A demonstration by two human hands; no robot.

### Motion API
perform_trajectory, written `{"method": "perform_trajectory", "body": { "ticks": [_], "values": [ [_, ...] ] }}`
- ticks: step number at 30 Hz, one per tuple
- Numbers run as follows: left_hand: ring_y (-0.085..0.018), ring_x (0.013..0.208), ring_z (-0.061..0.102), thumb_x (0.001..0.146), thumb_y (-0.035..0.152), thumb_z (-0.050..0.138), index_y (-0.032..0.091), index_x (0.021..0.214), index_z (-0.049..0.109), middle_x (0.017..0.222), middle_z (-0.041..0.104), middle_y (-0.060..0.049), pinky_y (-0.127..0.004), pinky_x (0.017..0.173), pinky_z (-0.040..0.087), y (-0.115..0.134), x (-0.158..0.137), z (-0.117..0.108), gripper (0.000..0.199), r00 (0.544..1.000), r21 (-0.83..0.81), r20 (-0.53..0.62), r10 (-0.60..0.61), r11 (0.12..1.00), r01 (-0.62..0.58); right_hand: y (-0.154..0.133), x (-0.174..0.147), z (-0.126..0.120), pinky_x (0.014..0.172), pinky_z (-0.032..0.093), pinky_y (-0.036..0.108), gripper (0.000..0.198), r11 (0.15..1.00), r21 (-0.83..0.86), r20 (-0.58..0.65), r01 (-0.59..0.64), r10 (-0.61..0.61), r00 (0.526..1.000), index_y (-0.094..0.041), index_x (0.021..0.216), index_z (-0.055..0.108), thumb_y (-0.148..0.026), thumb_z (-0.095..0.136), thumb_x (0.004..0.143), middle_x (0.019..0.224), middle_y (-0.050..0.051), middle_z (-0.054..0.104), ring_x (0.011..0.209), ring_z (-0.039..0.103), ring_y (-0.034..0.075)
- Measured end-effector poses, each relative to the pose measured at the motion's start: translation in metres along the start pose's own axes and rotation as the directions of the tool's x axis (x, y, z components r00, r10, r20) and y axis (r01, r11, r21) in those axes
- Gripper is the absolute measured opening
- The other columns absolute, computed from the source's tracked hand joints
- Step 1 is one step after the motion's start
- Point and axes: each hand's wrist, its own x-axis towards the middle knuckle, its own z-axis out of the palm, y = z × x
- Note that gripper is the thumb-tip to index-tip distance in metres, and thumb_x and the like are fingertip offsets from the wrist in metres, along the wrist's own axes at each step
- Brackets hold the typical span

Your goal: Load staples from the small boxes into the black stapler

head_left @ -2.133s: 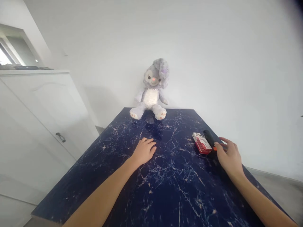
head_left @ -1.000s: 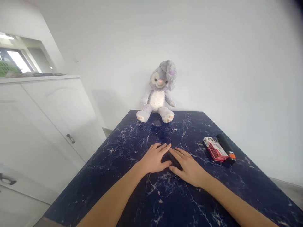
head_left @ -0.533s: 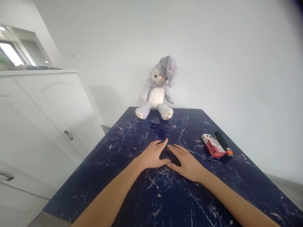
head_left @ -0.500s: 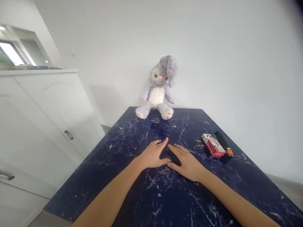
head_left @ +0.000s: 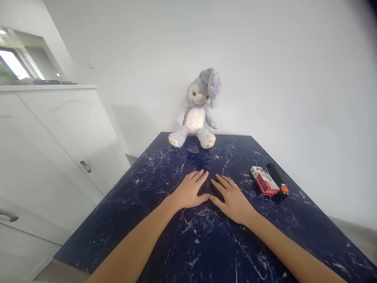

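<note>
I see both arms come in at the bottom: the left arm (head_left: pixel 138 239) and the right arm (head_left: pixel 281 243). To do this bit well, I think I want them loose. The left hand (head_left: pixel 191 191) and the right hand (head_left: pixel 234 203) lie palm down over the table (head_left: pixel 203 251), fingers spread, holding nothing that I can see. The hands are side by side, and their thumb tips look like they touch. I would rest them softly and press evenly, not hard.

Now the tricky parts. The elbows are cut off. I can't see the palms, so I can't tell how much of each is on the table. The dark patch (head_left: pixel 218 195) inside the right thumb may be just shade. Off to the right, the box (head_left: pixel 265 181) has print too fuzzy to read. Beside it is a black tube (head_left: pixel 275 176) with an orange band; I can't tell what it is. The toy (head_left: pixel 195 120) sits at the far end, and its back is hidden. Bits on the cupboard (head_left: pixel 55 145) are too small to name.
</note>
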Motion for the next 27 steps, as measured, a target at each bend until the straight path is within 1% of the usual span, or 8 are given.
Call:
{"method": "perform_trajectory", "body": {
  "ticks": [2, 4, 6, 8, 10, 14, 19, 27],
  "values": [
    [-0.035, 0.151, 0.022, 0.096, 0.063, 0.04, 0.03, 0.156, 0.034, 0.165, 0.023, -0.007, -0.057, 0.119, 0.026, -0.0024, 0.0, 0.0025, 0.068, 0.999, 0.027, 0.033, -0.01, 1.0, 0.009, 0.0006, 0.0001, 0.0011, 0.115, 0.036, 0.059, 0.066, 1.0, 0.013, 0.016, 0.005, -0.005, 1.0, -0.022, 0.151, 0.043, -0.06, 0.042, 0.097, 0.154, 0.012, 0.044, 0.144, 0.036, 0.036],
    [-0.035, 0.151, 0.023, 0.097, 0.064, 0.038, 0.031, 0.153, 0.039, 0.165, 0.026, -0.006, -0.057, 0.119, 0.025, -0.0049, 0.0002, 0.0051, 0.065, 0.999, 0.038, 0.048, -0.015, 0.999, 0.014, 0.0011, 0.0, 0.0016, 0.114, 0.037, 0.058, 0.067, 1.0, 0.026, 0.021, -0.002, 0.002, 1.0, -0.022, 0.154, 0.038, -0.058, 0.043, 0.097, 0.152, 0.011, 0.047, 0.142, 0.039, 0.035],
    [-0.034, 0.151, 0.023, 0.097, 0.064, 0.037, 0.03, 0.155, 0.034, 0.164, 0.027, -0.007, -0.056, 0.12, 0.025, -0.0063, 0.0005, 0.0068, 0.068, 0.999, 0.035, 0.049, -0.018, 0.999, 0.016, 0.0016, -0.0002, 0.0017, 0.114, 0.038, 0.057, 0.067, 0.999, 0.031, 0.019, -0.014, 0.014, 1.0, -0.022, 0.156, 0.035, -0.054, 0.043, 0.098, 0.151, 0.01, 0.049, 0.142, 0.039, 0.035],
    [-0.034, 0.151, 0.023, 0.096, 0.065, 0.036, 0.03, 0.157, 0.032, 0.164, 0.027, -0.007, -0.056, 0.12, 0.025, -0.0066, 0.0008, 0.0072, 0.07, 0.998, 0.035, 0.053, -0.021, 0.999, 0.019, 0.0022, -0.0003, 0.0015, 0.115, 0.037, 0.057, 0.062, 0.999, 0.029, 0.023, -0.013, 0.013, 1.0, -0.022, 0.153, 0.041, -0.052, 0.043, 0.098, 0.152, 0.01, 0.048, 0.142, 0.039, 0.035],
    [-0.034, 0.151, 0.022, 0.097, 0.066, 0.034, 0.029, 0.155, 0.035, 0.165, 0.026, -0.007, -0.056, 0.12, 0.024, -0.0063, 0.0008, 0.0069, 0.069, 0.998, 0.044, 0.059, -0.023, 0.999, 0.02, 0.0029, -0.0001, 0.0016, 0.116, 0.035, 0.058, 0.058, 1.0, 0.027, 0.025, -0.001, 0.001, 1.0, -0.023, 0.148, 0.048, -0.051, 0.042, 0.099, 0.152, 0.01, 0.047, 0.143, 0.038, 0.035],
    [-0.034, 0.151, 0.023, 0.096, 0.066, 0.034, 0.03, 0.156, 0.033, 0.164, 0.027, -0.007, -0.055, 0.12, 0.025, -0.0059, 0.0006, 0.0063, 0.07, 0.998, 0.046, 0.054, -0.023, 0.999, 0.02, 0.0039, 0.0002, 0.0023, 0.116, 0.035, 0.057, 0.059, 1.0, 0.026, 0.025, 0.008, -0.009, 1.0, -0.021, 0.149, 0.047, -0.051, 0.042, 0.099, 0.152, 0.01, 0.047, 0.143, 0.038, 0.034],
    [-0.036, 0.15, 0.024, 0.096, 0.067, 0.034, 0.03, 0.153, 0.04, 0.165, 0.026, -0.006, -0.057, 0.119, 0.025, -0.0065, 0.0008, 0.0063, 0.068, 0.998, 0.048, 0.057, -0.026, 0.999, 0.023, 0.0029, 0.0002, 0.0015, 0.116, 0.035, 0.057, 0.058, 1.0, 0.001, 0.044, 0.005, -0.005, 0.999, -0.02, 0.147, 0.05, -0.051, 0.041, 0.099, 0.153, 0.01, 0.046, 0.143, 0.038, 0.034],
    [-0.035, 0.151, 0.021, 0.096, 0.068, 0.032, 0.029, 0.156, 0.034, 0.165, 0.023, -0.006, -0.055, 0.12, 0.023, -0.0058, 0.0012, 0.0052, 0.071, 0.996, 0.043, 0.086, -0.03, 0.999, 0.026, 0.003, -0.0003, 0.0012, 0.118, 0.033, 0.056, 0.057, 1.0, -0.003, 0.041, 0.009, -0.009, 0.999, -0.02, 0.146, 0.051, -0.051, 0.041, 0.1, 0.154, 0.01, 0.045, 0.144, 0.036, 0.034]
  ]
}}
